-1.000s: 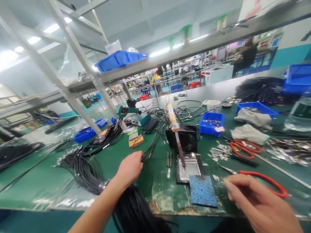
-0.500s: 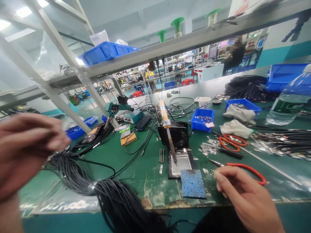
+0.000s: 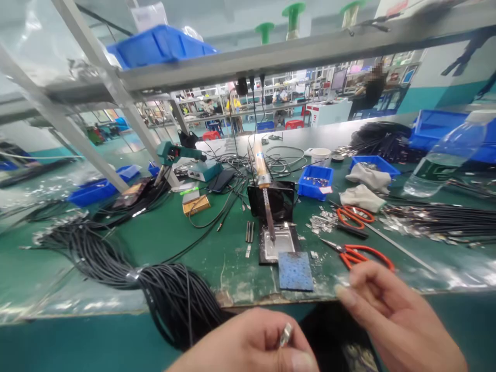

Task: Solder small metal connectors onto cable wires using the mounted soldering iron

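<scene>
Left hand (image 3: 248, 343) low at six o'clock pinches a small metal connector (image 3: 285, 334) between its fingertips, long axis tilted toward one o'clock. Right hand (image 3: 391, 315), just beside at three o'clock, fingers loosely curled, nothing visibly held. Beyond, blue sponge (image 3: 295, 270) and soldering iron (image 3: 264, 194) at twelve.
</scene>
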`<state>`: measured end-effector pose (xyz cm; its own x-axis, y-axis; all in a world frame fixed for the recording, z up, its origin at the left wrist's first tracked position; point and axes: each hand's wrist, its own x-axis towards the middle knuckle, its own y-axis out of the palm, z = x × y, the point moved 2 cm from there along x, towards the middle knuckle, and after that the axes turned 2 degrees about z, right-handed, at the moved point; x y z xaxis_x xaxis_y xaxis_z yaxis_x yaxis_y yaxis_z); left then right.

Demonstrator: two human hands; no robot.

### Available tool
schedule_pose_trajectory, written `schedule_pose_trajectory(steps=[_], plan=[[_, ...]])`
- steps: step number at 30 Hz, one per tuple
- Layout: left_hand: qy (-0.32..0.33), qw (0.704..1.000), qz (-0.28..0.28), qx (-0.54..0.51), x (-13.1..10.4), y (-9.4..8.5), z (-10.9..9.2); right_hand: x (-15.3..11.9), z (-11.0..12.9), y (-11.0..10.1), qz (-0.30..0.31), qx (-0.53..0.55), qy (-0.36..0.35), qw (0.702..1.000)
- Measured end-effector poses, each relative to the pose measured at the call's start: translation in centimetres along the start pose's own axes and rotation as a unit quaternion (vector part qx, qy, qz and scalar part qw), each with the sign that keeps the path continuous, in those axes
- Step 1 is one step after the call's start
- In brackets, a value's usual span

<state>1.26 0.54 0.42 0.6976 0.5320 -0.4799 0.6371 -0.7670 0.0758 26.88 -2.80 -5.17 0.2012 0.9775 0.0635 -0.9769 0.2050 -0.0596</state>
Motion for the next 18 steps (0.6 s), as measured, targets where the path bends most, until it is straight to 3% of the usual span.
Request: schedule_pose_trajectory(steps=[1,4,7,11,18], plan=[[-0.014,0.999,0.039,-0.013,1.5,1.1,-0.1,-0.4,0.4,0.4,0.029,0.010,0.025,0.999],[-0.032,0.998,0.049,-0.021,3.4,2.5,-0.3,-1.0,1.4,1.9,0.078,-0.011,0.063,0.995],[-0.050,0.997,0.045,-0.041,3.0,2.7,-0.1,-1.2,1.9,3.2,0.144,-0.034,0.064,0.987],[-0.026,0.996,0.049,-0.071,2.4,2.7,0.1,-1.4,2.0,4.3,0.235,-0.041,0.070,0.969],[-0.047,0.997,0.008,-0.067,1.6,2.5,1.4,-1.9,1.9,4.7,0.206,-0.016,0.068,0.976]])
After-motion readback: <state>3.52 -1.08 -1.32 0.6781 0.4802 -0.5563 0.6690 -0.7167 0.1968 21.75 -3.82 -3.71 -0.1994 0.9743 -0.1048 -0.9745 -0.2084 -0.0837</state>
